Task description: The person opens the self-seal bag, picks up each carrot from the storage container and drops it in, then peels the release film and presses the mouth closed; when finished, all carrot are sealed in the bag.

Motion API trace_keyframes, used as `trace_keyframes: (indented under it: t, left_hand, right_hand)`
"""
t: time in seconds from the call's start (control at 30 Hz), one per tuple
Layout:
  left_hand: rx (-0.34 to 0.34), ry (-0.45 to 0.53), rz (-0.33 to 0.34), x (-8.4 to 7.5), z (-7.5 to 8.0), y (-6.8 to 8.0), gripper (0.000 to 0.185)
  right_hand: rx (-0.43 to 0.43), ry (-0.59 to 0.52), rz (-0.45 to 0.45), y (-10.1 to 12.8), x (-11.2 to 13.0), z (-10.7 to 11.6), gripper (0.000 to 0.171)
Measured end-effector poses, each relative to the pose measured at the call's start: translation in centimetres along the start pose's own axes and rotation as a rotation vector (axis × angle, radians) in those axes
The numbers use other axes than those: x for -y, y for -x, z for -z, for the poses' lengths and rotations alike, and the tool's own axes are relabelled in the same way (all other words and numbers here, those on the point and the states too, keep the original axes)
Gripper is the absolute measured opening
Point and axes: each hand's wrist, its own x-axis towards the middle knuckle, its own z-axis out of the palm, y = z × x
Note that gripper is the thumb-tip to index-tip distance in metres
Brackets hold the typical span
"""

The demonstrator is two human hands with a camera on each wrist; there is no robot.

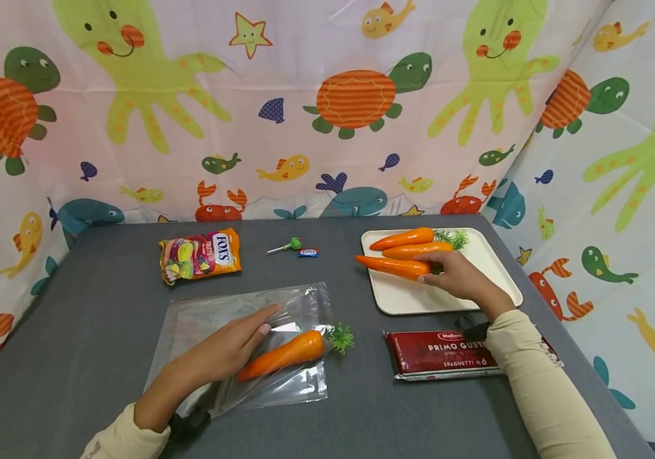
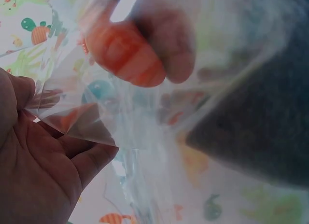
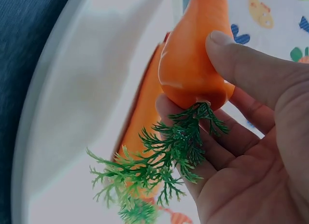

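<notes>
With my right hand [image 1: 456,274], I grip an orange carrot [image 1: 390,266] by its thick end over the cream tray [image 1: 398,303]. The right wrist view shows the thumb on one side of this carrot [image 3: 193,55], fingers behind, and feathery green leaves [image 3: 169,151] hanging over the palm. Two more carrots lie on the tray, a far one [image 1: 402,238] and a nearer one [image 1: 416,250]. My left hand [image 1: 224,347] pinches the film of a clear zip bag [image 1: 201,312]. Inside that bag lies another carrot [image 1: 289,354], its green top [image 1: 340,338] sticking out at the right.
Behind the bag lies an orange Fox's candy pack [image 1: 201,255]. A lollipop [image 1: 293,244] and a small blue-wrapped sweet [image 1: 308,253] sit to its right. A red spaghetti pack [image 1: 442,354] is in front of the tray, partly under my right forearm. A patterned curtain [image 1: 281,127] borders the grey table [image 1: 103,306].
</notes>
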Motion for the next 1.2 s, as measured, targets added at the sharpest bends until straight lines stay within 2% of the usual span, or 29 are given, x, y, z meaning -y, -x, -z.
trace_keyframes:
  t: [0.53,0.87,1.2]
  left_hand:
    - [0.008,-0.011,-0.013,-0.2,0.0,-0.1,0.049]
    - [0.015,-0.008,0.024,-0.3,0.1,0.0,0.049]
    - [0.010,-0.012,-0.011,-0.3,0.1,-0.1,0.049]
  right_hand:
    - [0.037,0.003,0.119,0.6,4.3,-0.2,0.046]
    - [0.104,-0.017,0.219,1.3,6.8,-0.5,0.042]
    - [0.133,-0.030,0.282,1.5,8.7,-0.3,0.042]
